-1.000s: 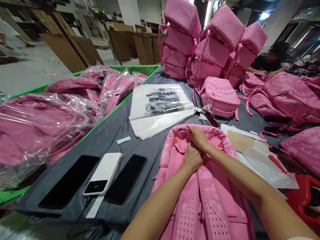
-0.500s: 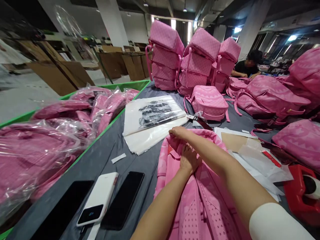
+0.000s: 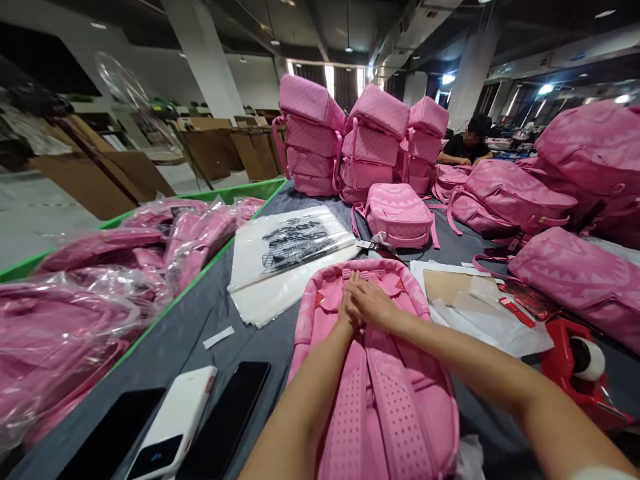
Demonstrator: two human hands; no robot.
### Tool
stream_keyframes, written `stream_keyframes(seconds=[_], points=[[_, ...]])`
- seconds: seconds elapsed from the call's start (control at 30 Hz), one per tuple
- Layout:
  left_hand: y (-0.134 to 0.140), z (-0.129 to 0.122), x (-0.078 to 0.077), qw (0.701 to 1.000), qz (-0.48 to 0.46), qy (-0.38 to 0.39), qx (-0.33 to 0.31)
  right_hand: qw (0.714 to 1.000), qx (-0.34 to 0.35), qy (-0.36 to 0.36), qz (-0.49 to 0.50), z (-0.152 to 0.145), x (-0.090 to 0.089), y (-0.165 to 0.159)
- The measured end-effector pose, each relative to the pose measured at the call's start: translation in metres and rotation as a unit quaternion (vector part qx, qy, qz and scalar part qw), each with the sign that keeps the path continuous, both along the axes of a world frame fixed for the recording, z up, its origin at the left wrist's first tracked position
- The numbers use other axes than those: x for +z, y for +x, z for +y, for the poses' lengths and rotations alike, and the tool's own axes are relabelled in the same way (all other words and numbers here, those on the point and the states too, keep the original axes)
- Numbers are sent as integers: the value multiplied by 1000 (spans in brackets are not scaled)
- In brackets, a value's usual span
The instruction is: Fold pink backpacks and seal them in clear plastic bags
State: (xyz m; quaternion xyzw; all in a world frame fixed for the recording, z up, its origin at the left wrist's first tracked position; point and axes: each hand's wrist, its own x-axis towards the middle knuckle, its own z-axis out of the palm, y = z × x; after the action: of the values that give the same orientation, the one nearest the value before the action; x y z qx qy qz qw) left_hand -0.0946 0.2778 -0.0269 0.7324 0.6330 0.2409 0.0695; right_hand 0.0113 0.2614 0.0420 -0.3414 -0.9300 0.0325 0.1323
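A pink backpack (image 3: 440,407) lies in front of me with its back panel and perforated shoulder straps facing up. My left hand (image 3: 349,312) rests near the top of the straps, its fingers stretched toward the webbing at the upper edge. Over it lies my right hand (image 3: 373,304), fingers extended and partly covering the left. Both hands touch the backpack; whatever is beneath their fingers is hidden.
Printed plastic bags (image 3: 295,247) lie beyond on the left. Phones and a white power bank (image 3: 175,417) sit nearer. A green-edged bin (image 3: 205,267) holds wrapped pink bags. Stacked pink bags (image 3: 313,140) stand behind. A red tape dispenser (image 3: 563,363) is right; a person (image 3: 467,143) sits far back.
My right hand has left the backpack's top rim and now overlaps my left hand at the strap tops. The rim has folded back flat, and the view has shifted.
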Motion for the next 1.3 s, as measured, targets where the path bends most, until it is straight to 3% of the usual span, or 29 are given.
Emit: stream_keyframes(seconds=[0.1, 0.2, 0.3, 0.4, 0.47, 0.53, 0.67, 0.73, 0.8, 0.87, 0.93, 1.0, 1.07, 1.13, 1.2, 1.3], points=[[1, 15, 15, 999, -27, 10, 17, 999, -11, -32, -40, -47, -13, 53], [2, 12, 35, 999, -38, -2, -9, 994, -20, -60, -89, -63, -25, 69], [-4, -29, 52, 994, -42, -46, -93, 992, -37, -56, -111, -54, -35, 61], [-15, -99, 60, 967, -60, -83, -231, 993, -32, -40, -110, -44, -45, 51], [-18, -139, 56, 939, -37, -74, -334, 995, -44, -21, -92, -41, -51, 47], [-15, -160, 41, 923, 3, -38, -384, 996, -57, -7, -72, -40, -56, 45], [-1, -154, 2, 930, 64, 46, -358, 996, -87, -23, -5, -36, -54, 47], [3, -145, -7, 946, 86, 63, -306, 992, -103, -35, 67, -40, -44, 50], [6, -140, -7, 964, 102, 52, -238, 992, -33, -25, 123, -52, -31, 54], [7, -138, 0, 972, 114, 28, -201, 980, 169, -9, 103, -70, -18, 55], [7, -137, 7, 969, 126, 9, -214, 923, 385, -20, 4, -88, -9, 54], [5, -137, 10, 957, 139, -3, -254, 862, 497, -54, -86, -101, -6, 51], [2, -139, 9, 955, 145, -6, -258, 840, 524, -80, -116, -106, -11, 49], [0, -143, 1, 968, 144, 12, -203, 841, 525, -85, -100, -106, -23, 49], [-1, -147, -8, 980, 142, 38, -133, 846, 522, -79, -72, -102, -42, 51], [-1, -147, -19, 985, 138, 46, -93, 847, 526, -66, -51, -93, -70, 52]])
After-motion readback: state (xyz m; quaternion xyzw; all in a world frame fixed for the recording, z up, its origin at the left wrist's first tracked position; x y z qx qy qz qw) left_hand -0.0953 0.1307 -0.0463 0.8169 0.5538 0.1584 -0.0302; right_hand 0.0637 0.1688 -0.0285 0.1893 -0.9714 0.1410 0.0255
